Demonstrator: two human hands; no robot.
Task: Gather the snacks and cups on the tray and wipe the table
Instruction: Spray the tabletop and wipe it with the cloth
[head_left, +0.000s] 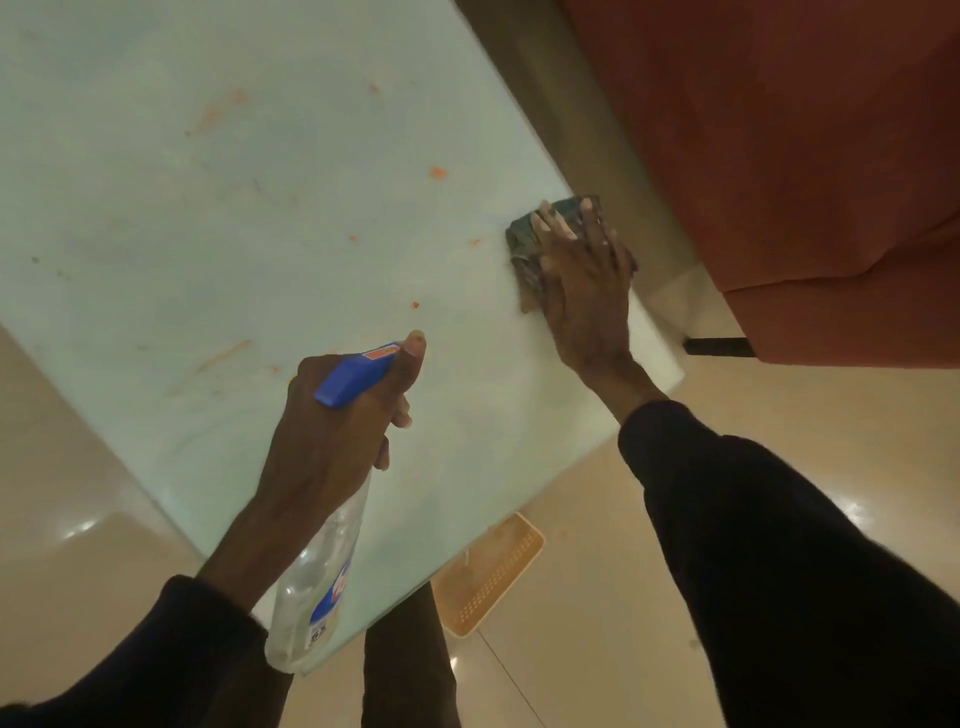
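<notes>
A pale glass table (182, 208) fills the upper left of the head view, marked with orange smears and crumbs (438, 172). My right hand (582, 280) presses flat, fingers straight, on a dark green cloth (522, 236) near the table's right edge. My left hand (343, 415) grips a clear spray bottle (317, 577) with a blue trigger head (358, 371), held over the table's near corner, index finger stretched along the nozzle. No snacks, cups or tray on the table are in view.
A red-brown sofa (779, 156) stands close past the table's right edge. An orange perforated basket (488, 577) lies on the beige tiled floor (597, 649) beneath the table's near corner. My dark trouser leg (405, 675) shows below the table.
</notes>
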